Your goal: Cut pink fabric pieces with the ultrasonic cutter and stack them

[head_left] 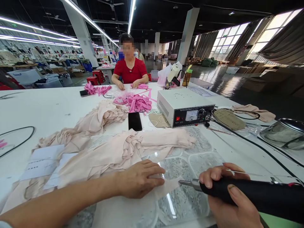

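Note:
My left hand (pixel 142 179) lies palm down on a thin pale pink fabric piece (pixel 167 187), fingers stretched out to the right. My right hand (pixel 231 193) is wrapped round a black corded hand tool (pixel 258 194) that looks like an ultrasonic welder. Its metal tip (pixel 188 183) touches or hovers just over the fabric's pointed right end; which one I cannot tell. Under the fabric is a clear-covered, grey marbled work surface (pixel 175 169). Just beyond my left hand lies a stack of pale pink fabric pieces (pixel 123 147).
A white control box (pixel 187 107) with a dial stands at the back right, a black cable running from it. A phone (pixel 135 121), pink straps (pixel 139 103) and a metal tin (pixel 282 134) lie about the white table (pixel 59 107). Across it a person in red (pixel 130 71) handles pink straps.

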A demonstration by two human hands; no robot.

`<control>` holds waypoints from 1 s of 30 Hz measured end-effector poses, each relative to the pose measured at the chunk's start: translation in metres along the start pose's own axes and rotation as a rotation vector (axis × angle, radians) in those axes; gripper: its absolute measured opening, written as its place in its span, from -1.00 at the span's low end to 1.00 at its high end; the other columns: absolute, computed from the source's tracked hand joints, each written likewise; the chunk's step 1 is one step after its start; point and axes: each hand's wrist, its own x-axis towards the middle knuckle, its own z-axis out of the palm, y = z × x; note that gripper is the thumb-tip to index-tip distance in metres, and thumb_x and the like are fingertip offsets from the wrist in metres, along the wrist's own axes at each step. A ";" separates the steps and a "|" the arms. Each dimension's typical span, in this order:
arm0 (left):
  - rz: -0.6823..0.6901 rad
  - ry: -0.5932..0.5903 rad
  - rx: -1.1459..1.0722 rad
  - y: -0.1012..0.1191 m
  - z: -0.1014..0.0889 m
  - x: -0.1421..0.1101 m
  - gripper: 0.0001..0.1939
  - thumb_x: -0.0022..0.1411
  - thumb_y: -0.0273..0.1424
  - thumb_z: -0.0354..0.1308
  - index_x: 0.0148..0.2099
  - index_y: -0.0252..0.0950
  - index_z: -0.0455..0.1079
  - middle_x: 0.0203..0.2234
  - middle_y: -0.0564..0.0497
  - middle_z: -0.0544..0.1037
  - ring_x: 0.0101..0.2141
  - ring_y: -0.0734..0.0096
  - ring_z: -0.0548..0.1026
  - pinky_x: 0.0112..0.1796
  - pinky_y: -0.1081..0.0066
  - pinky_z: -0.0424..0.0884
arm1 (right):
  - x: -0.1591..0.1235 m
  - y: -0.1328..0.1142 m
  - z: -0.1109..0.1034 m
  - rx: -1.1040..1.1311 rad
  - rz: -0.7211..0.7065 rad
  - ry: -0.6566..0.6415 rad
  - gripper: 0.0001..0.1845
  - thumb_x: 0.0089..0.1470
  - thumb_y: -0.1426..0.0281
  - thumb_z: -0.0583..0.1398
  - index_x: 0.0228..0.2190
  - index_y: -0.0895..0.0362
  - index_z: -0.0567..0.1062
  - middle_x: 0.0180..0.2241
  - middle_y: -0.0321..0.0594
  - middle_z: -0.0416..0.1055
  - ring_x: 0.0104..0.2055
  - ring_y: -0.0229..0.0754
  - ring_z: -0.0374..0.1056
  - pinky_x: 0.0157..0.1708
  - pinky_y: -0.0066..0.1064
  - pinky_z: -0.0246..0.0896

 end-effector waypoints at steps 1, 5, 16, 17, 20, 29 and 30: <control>0.004 -0.005 0.002 0.001 0.000 -0.002 -0.80 0.30 -0.54 -0.01 -0.05 -0.38 0.33 -0.05 -0.21 0.45 -0.08 0.24 0.43 -0.07 0.26 0.36 | 0.001 0.002 -0.001 0.001 0.007 -0.023 -0.83 -0.05 0.34 0.18 -0.32 0.06 0.44 -0.53 -0.32 0.31 -0.59 -0.26 0.23 -0.56 -0.31 0.24; 0.014 -0.038 0.026 0.003 0.006 -0.004 -0.81 0.31 -0.53 -0.01 -0.07 -0.39 0.36 -0.08 -0.20 0.46 -0.11 0.24 0.44 -0.10 0.28 0.36 | 0.004 0.003 -0.007 -0.023 0.034 -0.069 -0.90 -0.03 0.38 0.18 -0.37 0.06 0.42 -0.52 -0.33 0.31 -0.59 -0.27 0.25 -0.55 -0.32 0.24; 0.195 -0.159 0.039 -0.019 0.006 0.035 -0.79 0.39 -0.42 -0.01 -0.04 -0.35 0.39 0.00 -0.15 0.46 -0.01 0.27 0.41 -0.07 0.32 0.35 | 0.019 0.002 -0.013 -0.035 -0.040 -0.031 -0.87 -0.03 0.37 0.21 -0.34 0.05 0.42 -0.49 -0.35 0.32 -0.58 -0.28 0.28 -0.51 -0.31 0.25; 0.224 -0.187 0.040 -0.024 0.006 0.038 -0.78 0.39 -0.40 -0.01 -0.01 -0.34 0.39 0.03 -0.13 0.45 0.03 0.26 0.39 -0.05 0.32 0.34 | 0.019 0.003 -0.013 -0.030 -0.043 -0.032 -0.87 -0.03 0.37 0.21 -0.34 0.05 0.42 -0.49 -0.35 0.33 -0.58 -0.27 0.28 -0.51 -0.31 0.25; 0.292 -0.255 0.037 -0.035 0.005 0.045 -0.76 0.40 -0.38 0.00 0.04 -0.30 0.37 0.07 -0.08 0.43 0.11 0.27 0.33 0.04 0.32 0.29 | 0.021 0.005 -0.014 -0.020 -0.053 -0.038 -0.84 -0.02 0.35 0.22 -0.32 0.04 0.40 -0.49 -0.35 0.34 -0.58 -0.25 0.29 -0.51 -0.29 0.25; 0.407 -0.244 0.025 -0.047 0.009 0.048 -0.80 0.42 -0.41 -0.03 -0.06 -0.36 0.38 -0.01 -0.09 0.50 0.13 0.32 0.32 0.12 0.33 0.24 | 0.025 0.007 -0.009 0.024 -0.073 -0.022 -0.82 -0.02 0.31 0.23 -0.32 0.04 0.38 -0.51 -0.36 0.35 -0.61 -0.27 0.26 -0.56 -0.34 0.21; 0.416 -0.242 0.029 -0.047 0.009 0.048 -0.81 0.42 -0.41 -0.03 -0.07 -0.36 0.38 -0.01 -0.09 0.50 0.13 0.31 0.32 0.12 0.32 0.24 | 0.025 0.007 -0.009 0.028 -0.074 -0.022 -0.82 -0.02 0.31 0.23 -0.32 0.04 0.38 -0.51 -0.36 0.35 -0.61 -0.27 0.26 -0.57 -0.34 0.22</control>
